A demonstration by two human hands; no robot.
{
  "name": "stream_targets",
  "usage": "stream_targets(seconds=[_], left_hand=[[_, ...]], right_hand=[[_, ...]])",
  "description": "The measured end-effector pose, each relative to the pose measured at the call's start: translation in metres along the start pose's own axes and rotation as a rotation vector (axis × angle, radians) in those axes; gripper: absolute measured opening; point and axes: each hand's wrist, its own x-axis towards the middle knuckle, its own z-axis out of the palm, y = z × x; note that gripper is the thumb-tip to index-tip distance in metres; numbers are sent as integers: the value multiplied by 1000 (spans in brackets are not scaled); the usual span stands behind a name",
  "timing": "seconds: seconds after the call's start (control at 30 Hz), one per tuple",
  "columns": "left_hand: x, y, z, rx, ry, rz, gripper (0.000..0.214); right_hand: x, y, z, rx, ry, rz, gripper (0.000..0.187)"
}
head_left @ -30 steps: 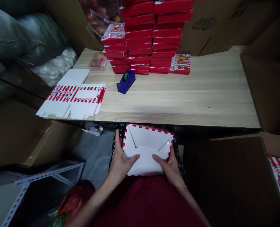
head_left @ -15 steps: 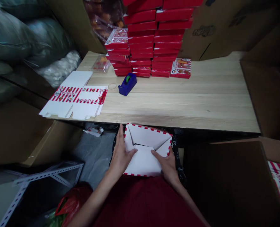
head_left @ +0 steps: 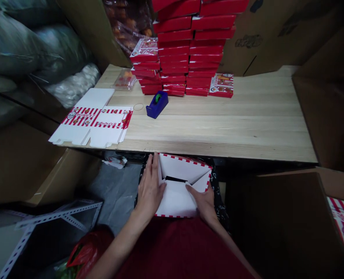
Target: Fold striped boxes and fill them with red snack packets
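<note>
A white carton (head_left: 176, 197) with a red-and-white striped edge rests on my lap, its end flaps folded inward around a narrow dark gap. Along its left side lies my left hand (head_left: 151, 186), fingers pointing up and thumb on the front flap. My right hand (head_left: 203, 199) grips the right side, its thumb on the flap near the gap and its other fingers mostly hidden behind the wall. Both hands hold the carton from opposite sides, just below the table edge.
On the wooden table (head_left: 218, 131) are flat carton blanks (head_left: 102, 128), a blue tape dispenser (head_left: 157, 104), a rubber band (head_left: 138, 106) and tall stacks of red boxes (head_left: 174, 58). A large open cardboard box (head_left: 276, 217) stands at right. A metal rack (head_left: 61, 213) is at lower left.
The gap between the carton's flaps has widened a little. My left hand has turned slightly inward, its fingers closer together. My right hand stays nearly in place.
</note>
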Motion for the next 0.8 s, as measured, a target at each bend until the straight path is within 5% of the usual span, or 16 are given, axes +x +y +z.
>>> stream_targets(seconds=[0.23,0.57,0.8], left_hand=[[14,1,-5,-176,17,12,107],[-28,-9,-25,-476,-299,-413,80],[-60,59,-74,-420,-304,-214,69]], right_hand=[[-7,-25,-9,242,-133,117,73],[-35,-45,-26,338,-189,170,85],[-81,-70,-65,295,-151,184,84]])
